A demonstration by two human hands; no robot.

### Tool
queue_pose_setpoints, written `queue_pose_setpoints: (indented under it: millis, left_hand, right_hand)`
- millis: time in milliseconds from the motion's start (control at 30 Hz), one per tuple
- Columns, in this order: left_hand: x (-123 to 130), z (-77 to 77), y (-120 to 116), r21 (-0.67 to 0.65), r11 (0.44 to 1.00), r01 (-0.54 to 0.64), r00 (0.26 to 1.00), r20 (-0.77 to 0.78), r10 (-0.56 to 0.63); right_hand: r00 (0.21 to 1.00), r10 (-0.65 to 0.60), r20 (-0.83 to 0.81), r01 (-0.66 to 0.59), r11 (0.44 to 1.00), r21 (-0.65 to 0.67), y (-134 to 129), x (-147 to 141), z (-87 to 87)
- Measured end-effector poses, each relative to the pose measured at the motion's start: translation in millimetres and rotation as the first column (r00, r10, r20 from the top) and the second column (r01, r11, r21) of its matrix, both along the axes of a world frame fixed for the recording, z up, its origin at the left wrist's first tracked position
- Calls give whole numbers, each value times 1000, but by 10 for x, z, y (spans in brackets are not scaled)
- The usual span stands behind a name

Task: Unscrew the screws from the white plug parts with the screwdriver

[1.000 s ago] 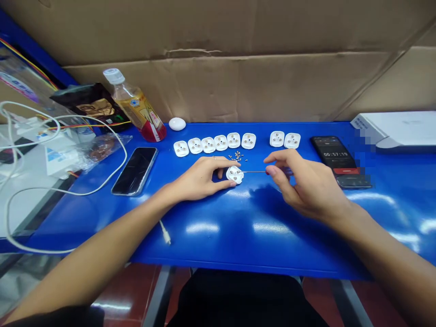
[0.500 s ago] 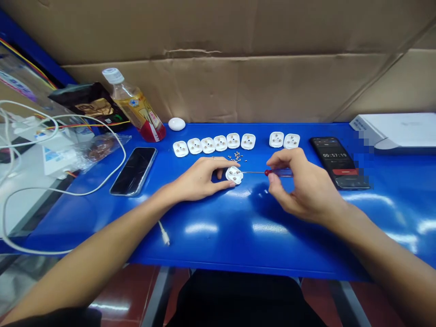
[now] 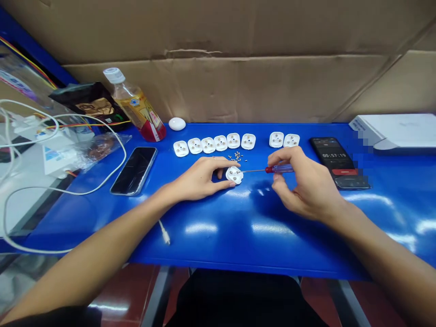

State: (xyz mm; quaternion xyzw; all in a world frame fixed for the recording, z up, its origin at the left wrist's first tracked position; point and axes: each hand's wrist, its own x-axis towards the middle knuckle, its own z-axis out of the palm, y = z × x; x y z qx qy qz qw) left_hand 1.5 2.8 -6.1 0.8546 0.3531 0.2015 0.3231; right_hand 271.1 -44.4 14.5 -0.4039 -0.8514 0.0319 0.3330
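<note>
My left hand [image 3: 204,178] grips a small white plug housing [image 3: 235,175] with metal terminals inside, held between thumb and fingers on the blue table. My right hand [image 3: 303,186] holds a screwdriver [image 3: 279,169] with a red and clear purplish handle. Its thin shaft points left, and the tip meets the right side of the housing. Just behind the housing lies a little pile of brass screws [image 3: 236,157]. Farther back stand similar white plug housings [image 3: 220,143] in a row, with two more housings [image 3: 276,139] to their right.
A phone [image 3: 133,171] lies at left, and a phone with a running timer [image 3: 332,159] at right. A drink bottle [image 3: 138,106], a white oval case [image 3: 177,123] and a white box [image 3: 398,131] stand along the back. A white cable [image 3: 165,236] lies near the front.
The screwdriver's handle has shifted slightly in my right hand, and its thumb has moved a little away from the handle. My left hand and the housing stay in place.
</note>
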Motion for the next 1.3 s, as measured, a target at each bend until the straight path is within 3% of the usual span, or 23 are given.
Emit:
queue_pose_setpoints:
  millis: [167, 367, 533, 667, 833, 967, 1300]
  left_hand:
    - [-9, -6, 2, -1, 1000, 9, 1000, 12, -9]
    - [-14, -15, 10, 13, 1000, 20, 1000, 17, -20]
    - [-25, -33, 11, 3, 1000, 1, 1000, 8, -1]
    - [-27, -33, 6, -26, 999, -23, 999, 27, 24]
    - [-19, -13, 21, -59, 994, -94, 990, 97, 99]
    - [-10, -7, 35, -21, 999, -27, 991, 130, 30]
    - [58, -64, 37, -29, 998, -62, 996, 56, 64]
  right_hand:
    - [997, -71, 33, 70, 997, 20, 11, 2, -35]
    - [999, 0, 34, -3, 994, 112, 27, -21, -36]
    - [998, 19, 55, -25, 993, 112, 27, -4, -26]
    - [999, -28, 34, 23, 992, 126, 42, 13, -29]
    - [994, -86, 61, 82, 995, 53, 93, 18, -51]
    - [994, -82, 78, 85, 996, -37, 118, 17, -85]
    - [993, -89, 73, 92, 995, -43, 117, 8, -79]
